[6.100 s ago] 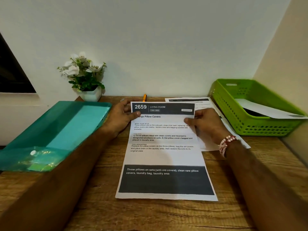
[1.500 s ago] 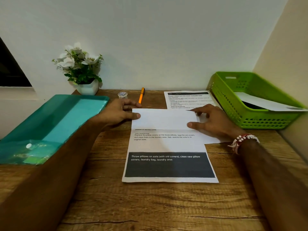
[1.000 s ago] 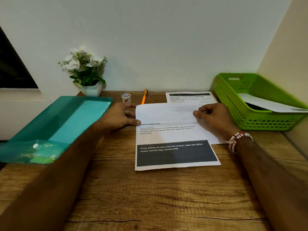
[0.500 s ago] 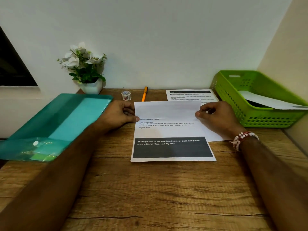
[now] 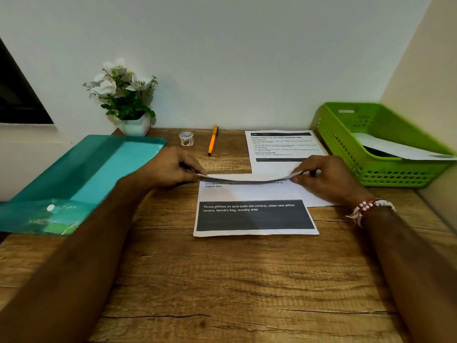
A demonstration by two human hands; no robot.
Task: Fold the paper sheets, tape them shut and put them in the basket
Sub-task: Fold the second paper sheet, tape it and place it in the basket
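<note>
A printed paper sheet point(image 5: 254, 216) lies on the wooden desk point(image 5: 222, 280), its far part folded over toward me. My left hand point(image 5: 173, 169) pinches the left corner of that folded flap and my right hand point(image 5: 324, 179) pinches the right corner; the flap's edge is lifted and sags in the middle. A second printed sheet point(image 5: 282, 144) lies behind it, partly under it. A small tape roll point(image 5: 186, 138) stands near the wall. The green basket point(image 5: 346, 144) at the right holds a folded paper point(image 5: 395, 148).
A teal plastic folder point(image 5: 81, 179) lies over the desk's left edge. A white pot of flowers point(image 5: 128, 100) stands at the back left, and an orange pen point(image 5: 212, 139) lies beside the tape. Walls close the back and the right side.
The far part of the sheet has been folded toward me, then folded over again. Both hands now lift the flap's edge off the sheet, pinching its corners.
</note>
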